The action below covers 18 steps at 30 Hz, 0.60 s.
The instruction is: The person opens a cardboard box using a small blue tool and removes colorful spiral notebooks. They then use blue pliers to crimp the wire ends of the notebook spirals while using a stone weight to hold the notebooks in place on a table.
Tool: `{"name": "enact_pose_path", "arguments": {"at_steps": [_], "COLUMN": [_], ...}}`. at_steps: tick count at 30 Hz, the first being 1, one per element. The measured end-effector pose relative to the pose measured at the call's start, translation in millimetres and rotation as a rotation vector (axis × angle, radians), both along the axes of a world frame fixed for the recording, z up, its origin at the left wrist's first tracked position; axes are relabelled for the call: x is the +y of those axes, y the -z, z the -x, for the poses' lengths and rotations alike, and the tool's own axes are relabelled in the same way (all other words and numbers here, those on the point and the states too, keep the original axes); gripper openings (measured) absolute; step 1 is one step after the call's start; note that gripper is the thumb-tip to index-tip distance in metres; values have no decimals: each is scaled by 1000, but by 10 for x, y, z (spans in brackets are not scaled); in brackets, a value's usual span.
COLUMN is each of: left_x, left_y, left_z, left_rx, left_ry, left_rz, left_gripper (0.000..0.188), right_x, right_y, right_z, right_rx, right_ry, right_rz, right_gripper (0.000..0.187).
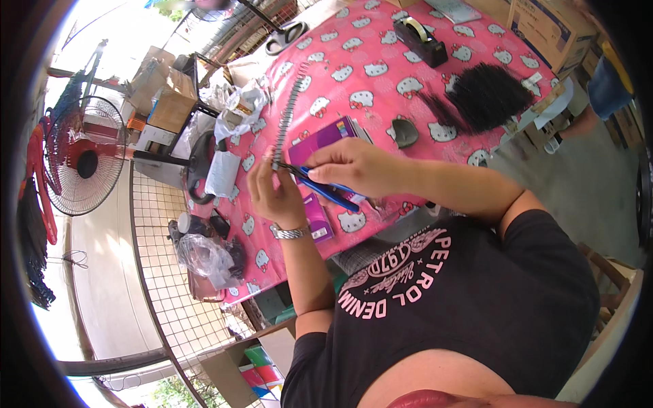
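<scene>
Right hand (350, 166) clasped around blue-handled pliers (331, 192), lower end of spiral binding coil (291, 102) pinched by left hand (273, 196), tape roll (413, 28) seated in black dispenser (430, 54), crumpled plastic bag's (207, 262) contents unclear, coil extended past left fingertips, pliers' jaws held beside its lower end.

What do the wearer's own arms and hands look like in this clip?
Short black sleeves leave both forearms bare. The left hand and right hand are ungloved. A silver-coloured band circles the left wrist; whether it is a watch or a bracelet is unclear. No band shows on the right wrist.
</scene>
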<state>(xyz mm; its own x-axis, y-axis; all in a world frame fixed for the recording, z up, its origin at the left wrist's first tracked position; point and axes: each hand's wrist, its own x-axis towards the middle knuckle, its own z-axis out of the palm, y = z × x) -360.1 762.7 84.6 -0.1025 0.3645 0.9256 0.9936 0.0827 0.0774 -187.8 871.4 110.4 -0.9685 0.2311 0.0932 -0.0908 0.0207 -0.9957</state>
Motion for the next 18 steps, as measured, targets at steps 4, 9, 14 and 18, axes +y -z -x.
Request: {"name": "enact_pose_path", "arguments": {"at_steps": [4, 9, 14, 18], "left_x": [-196, -720, -1193, -1250], "left_y": [-127, 297, 1631, 1981], "left_z": [161, 773, 1314, 892], "left_rx": [65, 79, -909, -1574], "left_ry": [-201, -373, -466, -270], "left_rz": [123, 648, 584, 27], "left_gripper": [16, 8, 17, 25], "right_x": [124, 629, 322, 1010], "right_y": [149, 1345, 2457, 2538], "right_z": [-180, -770, -870, -966], "right_rx": [272, -137, -275, -165], "right_ry": [407, 645, 497, 828], "right_rz": [-458, -609, -985, -952], "right_gripper": [41, 38, 32, 24]}}
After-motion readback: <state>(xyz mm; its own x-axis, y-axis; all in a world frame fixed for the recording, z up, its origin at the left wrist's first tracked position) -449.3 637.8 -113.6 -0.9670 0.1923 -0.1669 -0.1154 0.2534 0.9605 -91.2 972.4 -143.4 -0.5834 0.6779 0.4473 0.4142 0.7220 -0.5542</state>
